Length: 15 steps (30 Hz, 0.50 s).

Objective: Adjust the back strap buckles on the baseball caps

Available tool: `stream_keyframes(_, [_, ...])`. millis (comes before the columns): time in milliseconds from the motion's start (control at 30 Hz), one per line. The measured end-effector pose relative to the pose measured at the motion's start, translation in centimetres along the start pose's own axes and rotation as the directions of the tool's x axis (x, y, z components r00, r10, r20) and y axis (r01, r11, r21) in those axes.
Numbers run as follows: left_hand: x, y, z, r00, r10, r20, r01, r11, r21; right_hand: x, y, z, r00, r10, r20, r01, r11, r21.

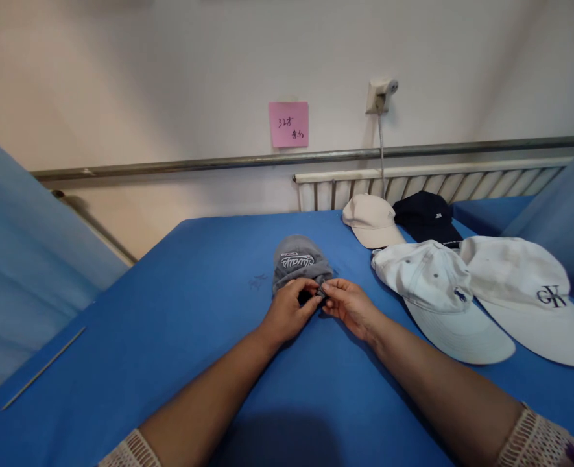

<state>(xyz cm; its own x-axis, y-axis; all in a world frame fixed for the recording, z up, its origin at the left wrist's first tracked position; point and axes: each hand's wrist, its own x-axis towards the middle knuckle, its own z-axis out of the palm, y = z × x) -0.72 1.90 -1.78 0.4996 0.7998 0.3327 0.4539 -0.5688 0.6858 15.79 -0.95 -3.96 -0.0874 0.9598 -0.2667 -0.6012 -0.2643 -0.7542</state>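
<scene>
A grey baseball cap [296, 256] with white "Always" lettering lies on the blue-covered table [179, 311] in front of me. My left hand [289, 308] pinches the cap's near edge with thumb and index finger. Close against it, my right hand [349, 303] has its fingers closed on the same edge, at what looks like the cap's strap. The fingertips of both hands almost meet there, and the small part between them is partly hidden.
To the right lie a beige cap [371, 217], a dark navy cap [425, 214], a pale cap with a horse logo [437, 279] and a white cap with letters [515, 272]. A thin stick [43, 368] rests at the left. Behind are a metal rail [209, 163] and a radiator [413, 181].
</scene>
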Motion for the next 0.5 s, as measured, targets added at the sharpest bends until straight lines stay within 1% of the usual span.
stream_keyframes(100, [0.02, -0.06, 0.14, 0.999, -0.032, 0.001, 0.032, 0.999, -0.044, 0.06, 0.08, 0.09, 1.0, -0.021, -0.019, 0.021, 1.0, 0.008])
stream_keyframes(233, [0.02, -0.08, 0.11, 0.996, -0.063, 0.058, 0.066, 0.996, -0.058, 0.27, 0.32, 0.06, 0.997, -0.044, -0.057, 0.045, 0.999, 0.016])
stream_keyframes(333, [0.01, 0.12, 0.02, 0.994, -0.049, 0.1, 0.055, 0.997, -0.061, 0.46, 0.51, -0.01, 0.994, -0.052, -0.096, 0.054, 0.998, 0.021])
stream_keyframes(500, [-0.02, 0.48, -0.08, 0.991, -0.015, 0.131, 0.029, 0.994, -0.105, 0.52, 0.75, 0.24, 0.979, -0.09, -0.183, 0.092, 0.996, 0.007])
